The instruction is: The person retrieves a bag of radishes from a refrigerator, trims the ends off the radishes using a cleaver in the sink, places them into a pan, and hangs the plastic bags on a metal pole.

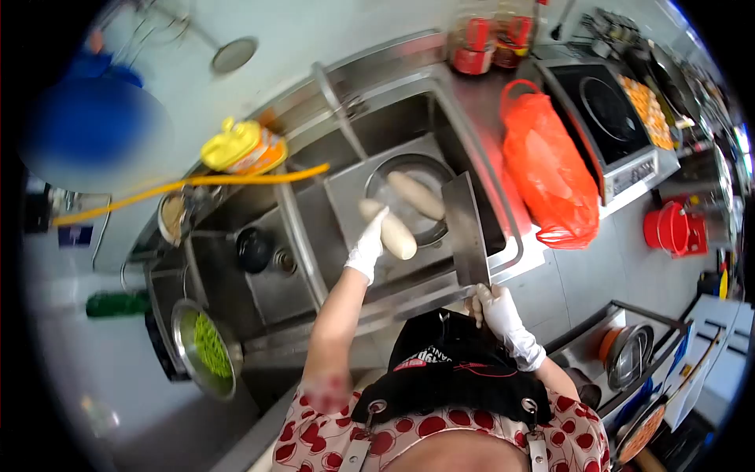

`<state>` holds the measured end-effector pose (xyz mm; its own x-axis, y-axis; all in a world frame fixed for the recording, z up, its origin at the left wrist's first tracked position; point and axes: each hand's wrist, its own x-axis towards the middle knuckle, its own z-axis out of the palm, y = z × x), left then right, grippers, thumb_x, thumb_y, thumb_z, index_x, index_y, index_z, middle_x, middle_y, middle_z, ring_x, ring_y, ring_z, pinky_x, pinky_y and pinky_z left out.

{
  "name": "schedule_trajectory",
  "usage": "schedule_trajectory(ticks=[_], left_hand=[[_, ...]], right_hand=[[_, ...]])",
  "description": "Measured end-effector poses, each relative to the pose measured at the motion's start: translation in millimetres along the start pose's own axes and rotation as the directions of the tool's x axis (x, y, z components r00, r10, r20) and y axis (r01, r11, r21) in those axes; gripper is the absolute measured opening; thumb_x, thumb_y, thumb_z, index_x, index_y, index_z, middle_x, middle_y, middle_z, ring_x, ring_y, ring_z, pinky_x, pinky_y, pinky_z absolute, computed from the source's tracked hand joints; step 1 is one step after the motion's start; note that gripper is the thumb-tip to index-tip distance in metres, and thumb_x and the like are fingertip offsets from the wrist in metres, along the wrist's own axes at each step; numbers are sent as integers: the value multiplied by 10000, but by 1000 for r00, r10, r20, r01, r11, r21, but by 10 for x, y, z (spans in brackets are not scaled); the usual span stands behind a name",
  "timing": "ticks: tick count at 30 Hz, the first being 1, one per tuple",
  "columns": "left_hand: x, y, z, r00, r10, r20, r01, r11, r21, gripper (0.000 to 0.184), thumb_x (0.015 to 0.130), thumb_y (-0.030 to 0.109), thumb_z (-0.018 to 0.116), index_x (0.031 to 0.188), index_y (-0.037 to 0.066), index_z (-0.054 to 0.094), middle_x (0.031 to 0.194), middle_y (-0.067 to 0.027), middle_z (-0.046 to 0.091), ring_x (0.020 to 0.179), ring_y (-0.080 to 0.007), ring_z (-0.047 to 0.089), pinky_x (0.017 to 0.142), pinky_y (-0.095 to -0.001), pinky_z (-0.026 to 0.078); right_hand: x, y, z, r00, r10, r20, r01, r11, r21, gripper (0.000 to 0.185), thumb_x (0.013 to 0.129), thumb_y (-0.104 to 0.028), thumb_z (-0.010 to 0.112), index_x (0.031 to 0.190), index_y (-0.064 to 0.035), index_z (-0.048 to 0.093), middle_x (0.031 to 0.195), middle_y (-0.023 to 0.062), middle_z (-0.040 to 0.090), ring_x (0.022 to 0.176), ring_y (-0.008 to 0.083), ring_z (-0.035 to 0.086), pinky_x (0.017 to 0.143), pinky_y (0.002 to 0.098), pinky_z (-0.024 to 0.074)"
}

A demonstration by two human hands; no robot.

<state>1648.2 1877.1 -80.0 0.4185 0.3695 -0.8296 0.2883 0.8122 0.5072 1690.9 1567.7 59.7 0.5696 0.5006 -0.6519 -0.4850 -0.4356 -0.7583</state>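
In the head view, gripping a thick pale root (pixel 399 238) with the white-gloved left hand (pixel 366 250), clamping fingers and thumb about its side. Holding this root over the 7 o'clock edge of a round metal basin (pixel 381 186), slanting it from 11 toward 5 o'clock; being unable to tell contact with the rim. Taking the basin as the dial's centre, seeing a second pale root (pixel 419 197) inside, near the first and slanting from 10 to 4. Clasping with the white-gloved right hand (pixel 497 315), at 5 o'clock, the near end of a broad flat metal blade (pixel 464 224), hiding any handle under curled fingers. Pointing this blade away from the body, toward 12, along the basin's 4 o'clock side. Facing a two-part metal sink (pixel 302 248), having the basin in its 3 o'clock compartment. Noting a faucet (pixel 339 110) at 11, a yellow container (pixel 245 147) at 10, a metal bowl (pixel 182 324) of green pieces (pixel 211 346) at 8. Seeing a red plastic bag (pixel 546 169) near 3, beyond the sink, and a cooktop (pixel 602 102) at 2.
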Motion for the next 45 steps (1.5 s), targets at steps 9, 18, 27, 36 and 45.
schedule_trajectory(ticks=[9,18,27,36,45], left_hand=[[1860,-942,-198,973,-91,-213,142,960,239,529,737,301,759,1150,53,540,1014,-116,618,788,-236,604,711,-394,504],[-585,352,1721,227,860,457,-931,53,362,96,915,27,533,954,-22,605,845,-46,626,779,-127,590,733,-256,484],[-156,-11,3579,324,-259,910,-834,-532,145,268,876,187,456,1025,61,639,983,-164,660,858,-355,633,764,-416,492],[88,-715,3573,635,-474,610,-518,-847,-118,311,908,231,430,1130,103,606,975,-140,665,844,-294,651,729,-401,497],[-124,-759,3660,674,-411,614,-512,-859,-13,320,921,249,413,1150,111,588,984,-125,664,876,-262,650,733,-418,491]], right_hand=[[-440,-103,-472,995,99,-24,-100,994,-51,294,986,-224,441,938,18,601,603,-1,493,459,103,470,442,264,423],[-1012,-369,-1125,999,21,47,-23,998,60,290,992,-197,423,971,47,577,593,-12,445,490,82,420,499,242,397],[-1649,-392,-1848,979,-55,-195,128,916,381,358,965,-292,501,949,57,580,592,6,469,498,98,436,488,235,385],[-1766,-184,-2165,943,-25,-333,190,861,472,307,932,-290,555,909,12,601,573,0,467,463,93,410,439,241,354],[-1788,-163,-2412,949,-88,-304,216,883,418,312,941,-296,540,921,8,606,578,-10,467,472,90,415,448,241,366]])
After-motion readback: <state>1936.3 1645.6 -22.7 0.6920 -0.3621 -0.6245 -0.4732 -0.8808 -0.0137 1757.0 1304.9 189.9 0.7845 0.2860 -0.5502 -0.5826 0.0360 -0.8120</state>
